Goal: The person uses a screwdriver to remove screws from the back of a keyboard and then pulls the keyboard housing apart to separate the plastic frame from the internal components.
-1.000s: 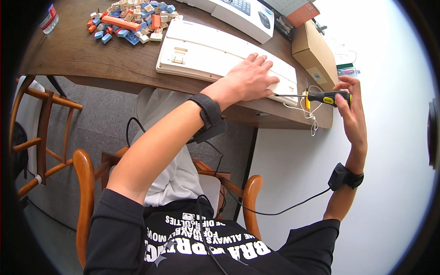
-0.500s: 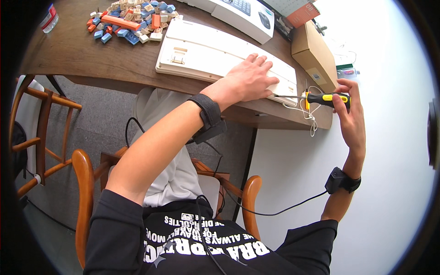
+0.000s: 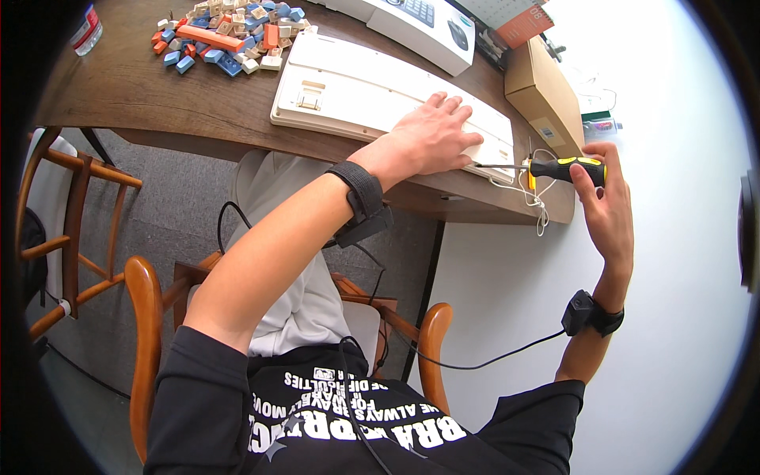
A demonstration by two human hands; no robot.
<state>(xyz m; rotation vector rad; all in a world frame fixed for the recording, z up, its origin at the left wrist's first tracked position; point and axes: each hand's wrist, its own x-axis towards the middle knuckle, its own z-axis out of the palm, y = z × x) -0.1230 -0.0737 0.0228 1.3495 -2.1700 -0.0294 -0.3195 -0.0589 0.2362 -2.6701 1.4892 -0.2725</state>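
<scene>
A cream keyboard case (image 3: 348,87) lies face down on the brown wooden table (image 3: 158,103). My left hand (image 3: 431,138) rests flat on its near right part, fingers spread. My right hand (image 3: 606,202) grips the black and yellow handle of a screwdriver (image 3: 554,168), held level. Its thin shaft points left and its tip meets the keyboard's right edge by my left fingertips. A white cord (image 3: 538,202) dangles off the table edge below the screwdriver.
A heap of blue, orange and cream keycaps (image 3: 226,39) lies at the table's far left. A second white keyboard (image 3: 412,20) and a cardboard box (image 3: 542,91) sit behind. Wooden chairs (image 3: 71,214) stand to the left and under me. A white wall is on the right.
My right hand has shifted slightly on the screwdriver handle, which has turned a little. My left hand has stayed flat on the keyboard.
</scene>
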